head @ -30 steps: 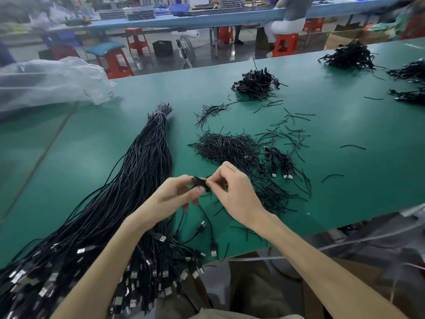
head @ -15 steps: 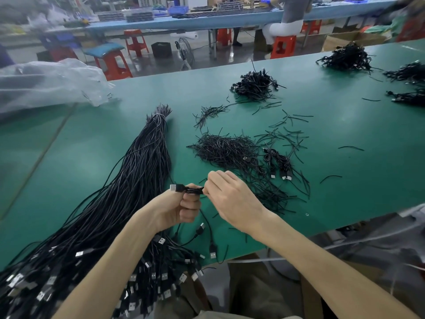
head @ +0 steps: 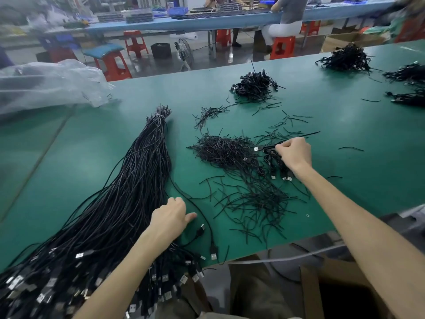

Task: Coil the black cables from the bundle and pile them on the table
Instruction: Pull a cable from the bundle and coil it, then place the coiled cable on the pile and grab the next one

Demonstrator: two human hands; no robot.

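A long bundle of black cables [head: 128,192] lies on the green table [head: 345,139], tied at its far tip, with USB plugs fanned out at the near edge. My left hand [head: 170,215] rests on the bundle's right edge, fingers bent down onto the cables and thumb spread towards the table. My right hand [head: 294,153] grips a coiled cable [head: 264,148] whose silver plug points left, right over a small pile of coiled cables [head: 276,164]. A single loose cable [head: 207,224] lies between my hands.
Black twist ties [head: 223,150] lie heaped and scattered across the table's middle. More piles of coiled cables [head: 255,85] sit further back and at the far right [head: 345,58]. A clear plastic bag [head: 50,84] lies at the left. People sit at a blue bench behind.
My right hand carried the coiled cable away from my left hand, up and right to the small pile. My left hand let go and dropped onto the bundle's right edge.
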